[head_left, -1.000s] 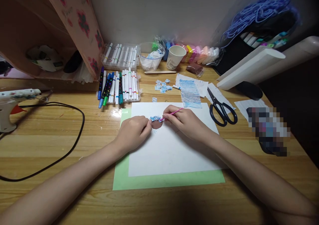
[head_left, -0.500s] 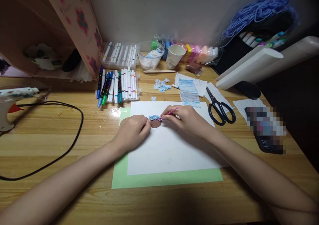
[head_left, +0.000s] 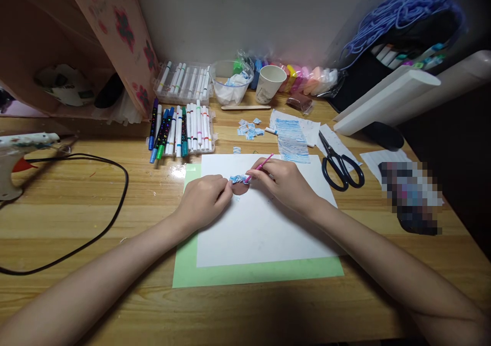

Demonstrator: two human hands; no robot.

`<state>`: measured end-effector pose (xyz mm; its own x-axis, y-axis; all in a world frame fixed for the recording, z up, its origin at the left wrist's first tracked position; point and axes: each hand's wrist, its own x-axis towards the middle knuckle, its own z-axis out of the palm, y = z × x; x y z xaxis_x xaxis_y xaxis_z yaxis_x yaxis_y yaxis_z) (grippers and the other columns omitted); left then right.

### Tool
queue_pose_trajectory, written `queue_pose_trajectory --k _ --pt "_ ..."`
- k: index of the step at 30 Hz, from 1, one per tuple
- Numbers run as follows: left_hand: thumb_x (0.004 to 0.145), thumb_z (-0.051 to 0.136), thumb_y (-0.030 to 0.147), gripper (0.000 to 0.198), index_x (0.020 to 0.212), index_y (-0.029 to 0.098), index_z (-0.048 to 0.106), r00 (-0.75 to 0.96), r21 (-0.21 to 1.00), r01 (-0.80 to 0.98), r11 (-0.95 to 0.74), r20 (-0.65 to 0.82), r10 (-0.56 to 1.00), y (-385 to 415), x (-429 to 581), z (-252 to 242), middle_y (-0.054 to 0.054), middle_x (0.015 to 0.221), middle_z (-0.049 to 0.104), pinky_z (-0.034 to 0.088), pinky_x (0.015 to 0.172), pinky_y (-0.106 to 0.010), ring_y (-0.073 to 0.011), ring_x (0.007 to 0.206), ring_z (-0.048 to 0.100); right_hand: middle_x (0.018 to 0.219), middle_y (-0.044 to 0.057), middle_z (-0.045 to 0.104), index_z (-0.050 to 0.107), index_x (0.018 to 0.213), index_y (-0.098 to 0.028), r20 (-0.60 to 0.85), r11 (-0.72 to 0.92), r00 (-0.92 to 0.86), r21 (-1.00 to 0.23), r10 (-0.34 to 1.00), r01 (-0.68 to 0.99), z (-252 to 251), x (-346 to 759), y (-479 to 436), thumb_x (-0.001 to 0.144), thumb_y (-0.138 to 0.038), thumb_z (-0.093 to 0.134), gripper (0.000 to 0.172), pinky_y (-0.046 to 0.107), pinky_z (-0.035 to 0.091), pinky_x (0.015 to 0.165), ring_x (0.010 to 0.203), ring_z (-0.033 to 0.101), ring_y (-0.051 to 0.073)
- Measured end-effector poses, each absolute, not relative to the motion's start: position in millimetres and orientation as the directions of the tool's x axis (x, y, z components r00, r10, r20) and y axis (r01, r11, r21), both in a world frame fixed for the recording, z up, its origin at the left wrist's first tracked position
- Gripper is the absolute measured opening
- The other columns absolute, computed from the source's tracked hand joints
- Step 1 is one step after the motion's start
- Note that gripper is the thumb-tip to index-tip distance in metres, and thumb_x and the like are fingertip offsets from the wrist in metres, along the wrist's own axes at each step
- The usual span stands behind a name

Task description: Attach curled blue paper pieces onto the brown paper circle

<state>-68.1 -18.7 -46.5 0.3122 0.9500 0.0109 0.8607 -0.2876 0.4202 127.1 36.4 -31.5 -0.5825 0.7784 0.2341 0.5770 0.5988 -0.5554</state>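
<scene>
My left hand (head_left: 205,198) pinches the left edge of a small brown round piece (head_left: 241,189), which lies over the white paper sheet (head_left: 261,238). Crumpled bits of blue-streaked paper (head_left: 237,179) cover the top edge of the brown piece. Held like a pencil in my right hand (head_left: 286,182) is a thin pink stick tool (head_left: 264,163), its lower tip touching the bits at their right end. Beyond the sheet are loose blue-streaked paper squares (head_left: 251,130) and a larger blue-coloured paper strip (head_left: 292,139).
Black-handled scissors (head_left: 339,164) lie right of the sheet. White markers (head_left: 197,126), a plastic bowl (head_left: 230,93), a paper cup (head_left: 270,83) and a wooden stick (head_left: 245,108) are behind. At left sit a glue gun (head_left: 23,152) and its black cable (head_left: 125,192). Green paper (head_left: 257,277) lies underneath.
The pink stick tool has tipped more upright, and its tip has shifted slightly on the paper bits. My left hand keeps its hold; the view has moved slightly.
</scene>
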Motion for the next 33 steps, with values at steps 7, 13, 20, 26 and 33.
queue_pose_trajectory --k 7,13,20,26,33 --pt "0.093 0.034 0.030 0.034 0.064 0.018 0.049 0.311 0.422 0.861 -0.285 0.007 0.950 -18.3 -68.3 -46.4 -0.001 0.065 0.056 0.027 0.058 -0.028 -0.0140 0.063 0.050 0.083 0.005 0.068 0.063 0.085 -0.015 0.238 0.618 -0.627 -0.607 0.742 0.500 -21.0 139.6 33.9 0.093 -0.017 0.042 0.023 0.027 0.045 0.071 0.076 0.062 0.016" --pt "0.092 0.034 0.030 0.034 0.063 0.018 0.047 0.294 0.426 0.863 -0.272 0.015 0.956 -19.2 -67.6 -46.3 0.000 0.063 0.055 0.026 0.057 -0.028 -0.0137 0.061 0.048 0.085 0.005 0.068 0.063 0.084 -0.015 0.212 0.617 -0.654 -0.621 0.726 0.483 -29.8 140.9 29.1 0.093 -0.016 0.042 0.023 0.027 0.046 0.071 0.078 0.062 0.016" --pt "0.093 0.035 0.029 0.034 0.062 0.018 0.046 0.308 0.427 0.855 -0.295 0.041 0.951 -18.8 -68.1 -47.3 0.000 0.062 0.054 0.026 0.057 -0.028 -0.0134 0.060 0.047 0.084 0.005 0.070 0.064 0.084 -0.016 0.227 0.639 -0.664 -0.599 0.713 0.482 -34.6 134.2 32.0 0.092 -0.018 0.046 0.019 0.027 0.047 0.071 0.076 0.063 0.016" --pt "0.093 0.034 0.029 0.034 0.063 0.018 0.047 0.307 0.433 0.854 -0.288 0.026 0.951 -18.0 -68.1 -47.1 0.000 0.063 0.054 0.026 0.057 -0.028 -0.0137 0.061 0.048 0.081 0.003 0.069 0.065 0.079 -0.016 0.259 0.553 -0.552 -0.686 0.793 0.472 -28.9 135.8 28.5 0.091 -0.019 0.050 0.020 0.026 0.046 0.070 0.074 0.063 0.014" --pt "0.092 0.035 0.029 0.033 0.063 0.018 0.048 0.313 0.426 0.854 -0.300 0.042 0.949 -17.3 -68.1 -46.9 0.000 0.063 0.055 0.026 0.056 -0.028 -0.0138 0.060 0.047 0.080 0.004 0.066 0.065 0.075 -0.016 0.129 0.335 -0.430 -0.829 0.893 0.447 -33.7 143.7 23.9 0.092 -0.025 0.047 0.026 0.026 0.047 0.066 0.071 0.062 0.014"
